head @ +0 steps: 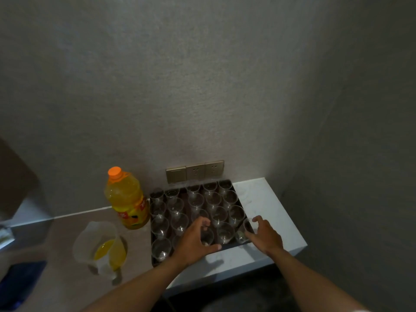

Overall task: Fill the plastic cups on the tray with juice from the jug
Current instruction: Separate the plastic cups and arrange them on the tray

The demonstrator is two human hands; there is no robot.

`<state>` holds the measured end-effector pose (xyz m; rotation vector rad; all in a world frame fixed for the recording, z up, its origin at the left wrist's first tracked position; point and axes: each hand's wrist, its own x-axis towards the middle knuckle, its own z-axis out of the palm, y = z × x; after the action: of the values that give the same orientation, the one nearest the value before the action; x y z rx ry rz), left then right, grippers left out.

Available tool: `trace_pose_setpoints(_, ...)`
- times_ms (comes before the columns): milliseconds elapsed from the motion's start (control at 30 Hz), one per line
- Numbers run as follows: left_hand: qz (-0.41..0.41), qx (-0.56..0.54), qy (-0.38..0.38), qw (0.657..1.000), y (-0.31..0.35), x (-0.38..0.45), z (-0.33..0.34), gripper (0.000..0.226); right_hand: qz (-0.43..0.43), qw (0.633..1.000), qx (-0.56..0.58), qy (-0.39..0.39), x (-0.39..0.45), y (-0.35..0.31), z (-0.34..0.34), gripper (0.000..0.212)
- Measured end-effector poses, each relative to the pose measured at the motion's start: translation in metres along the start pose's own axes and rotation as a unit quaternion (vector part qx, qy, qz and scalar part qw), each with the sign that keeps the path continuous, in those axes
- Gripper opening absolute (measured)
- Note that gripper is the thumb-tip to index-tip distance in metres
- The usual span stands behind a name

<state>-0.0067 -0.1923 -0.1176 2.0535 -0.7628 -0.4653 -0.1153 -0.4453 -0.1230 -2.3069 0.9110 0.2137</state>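
Bottle and jug stand left of the tray.

Head camera looks down, close over tray.

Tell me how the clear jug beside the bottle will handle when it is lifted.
The jug holds only a shallow pool of juice, so it is probably light. It looks like thin translucent plastic, so its walls may flex. With so little weight inside, a careless nudge could tip it.
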Motion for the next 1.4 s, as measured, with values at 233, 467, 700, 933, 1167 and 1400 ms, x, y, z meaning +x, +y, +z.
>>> trace_pose_setpoints(233,-0.011,0.013,0.008,1.000,-0.004,0.001,0.004,0.075,-0.018,0.999,-0.030,-0.008,0.006,-0.001,0.006,0.079)
trace_pose_setpoints(467,-0.017,0.025,0.013,0.999,-0.008,0.004,0.007,0.069,-0.031,0.999,-0.013,-0.010,0.015,-0.007,0.015,0.075)
trace_pose_setpoints(700,-0.038,0.036,0.020,0.998,-0.006,0.005,0.017,0.067,-0.028,0.998,-0.051,-0.022,0.022,0.004,0.022,0.069)
trace_pose_setpoints(933,-0.043,0.054,0.030,0.997,-0.005,0.007,0.028,0.068,-0.044,0.997,-0.064,-0.017,0.033,0.005,0.025,0.068)
trace_pose_setpoints(1167,-0.051,0.080,0.042,0.995,-0.002,0.008,0.037,0.068,-0.049,0.997,-0.055,-0.018,0.043,0.008,0.028,0.076)
trace_pose_setpoints(1400,-0.054,0.081,0.039,0.994,0.002,0.013,0.045,0.068,-0.035,0.997,-0.061,-0.042,0.049,0.013,0.026,0.102)
